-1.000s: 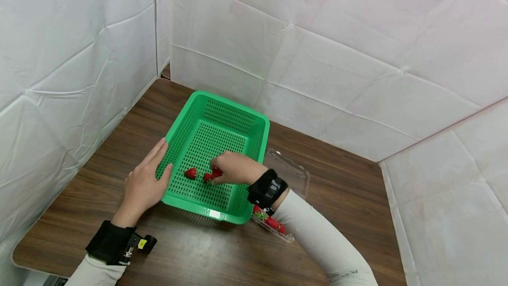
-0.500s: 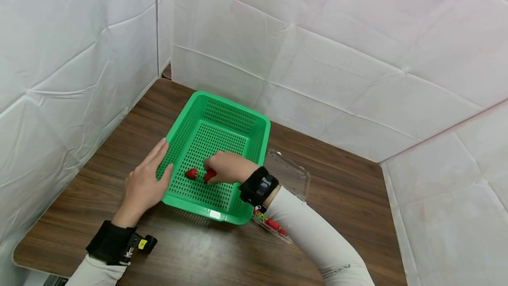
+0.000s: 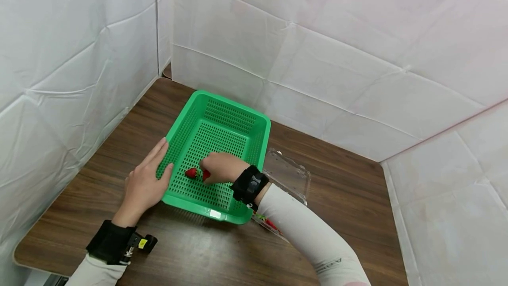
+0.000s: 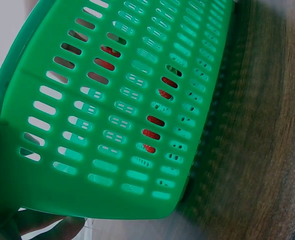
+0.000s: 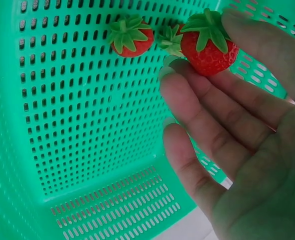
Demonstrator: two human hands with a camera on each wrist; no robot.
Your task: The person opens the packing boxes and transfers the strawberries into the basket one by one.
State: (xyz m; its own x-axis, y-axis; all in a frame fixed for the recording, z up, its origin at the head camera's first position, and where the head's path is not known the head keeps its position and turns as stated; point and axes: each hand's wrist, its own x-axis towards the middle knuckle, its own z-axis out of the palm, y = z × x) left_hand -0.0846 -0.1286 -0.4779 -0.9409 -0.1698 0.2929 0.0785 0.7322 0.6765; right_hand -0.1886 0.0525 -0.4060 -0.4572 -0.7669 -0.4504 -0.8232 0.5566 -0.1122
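your right hand (image 3: 224,167) has shifted a little to the left in the head view since a second ago, farther over the green basket (image 3: 217,138); your left hand (image 3: 146,184) and the basket sit where they were.

in the right wrist view you pinch one strawberry (image 5: 207,47) between thumb and fingers at the upper right, its leafy cap facing the top of the frame. your thumb is at its right, your fingers below it, the lower ones bent only slightly and reaching toward the centre. you can't tell whether the fruit touches the basket floor.

just left of it, a half-hidden strawberry (image 5: 172,41) shows behind the one you hold, and a loose strawberry (image 5: 133,39) lies farther left, in the upper middle, apart from your fingers.

your left hand rests against the basket's left rim, left of centre in the head view, fingers nearly straight, thumb apart.

right of the basket, partly under your right sleeve (image 3: 305,228), are a clear plastic box (image 3: 287,173) and more strawberries (image 3: 271,223).
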